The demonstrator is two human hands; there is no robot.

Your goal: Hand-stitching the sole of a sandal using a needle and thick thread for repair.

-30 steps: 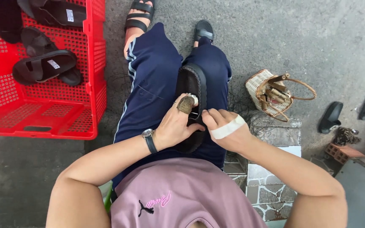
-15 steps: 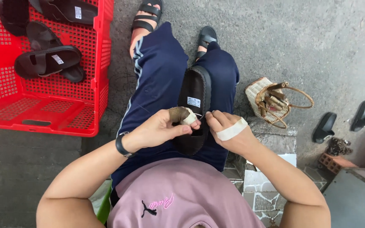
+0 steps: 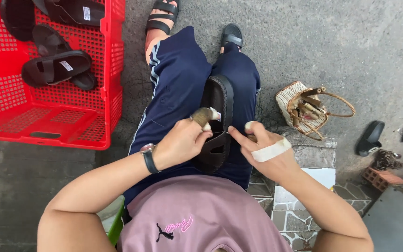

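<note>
your left hand point(image 3: 180, 147) pinches the sticker point(image 3: 214, 115) on the lap sandal point(image 3: 218, 122); right hand point(image 3: 264, 151) open, empty. three sandals already in red crate point(image 3: 110, 70).

Grey concrete floor point(image 3: 341, 42), tiled patch point(image 3: 304, 205) at lower right. Directly on it: red crate point(image 3: 110, 88) at left, wicker basket point(image 3: 292, 100) right of the knees, two black sandals point(image 3: 369, 137) farther right, bricks point(image 3: 378, 177) nearby.

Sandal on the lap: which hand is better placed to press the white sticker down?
Left, probably. The left hand has its taped thumb at the sticker on the sandal; the right hand is beside the sandal.
</note>
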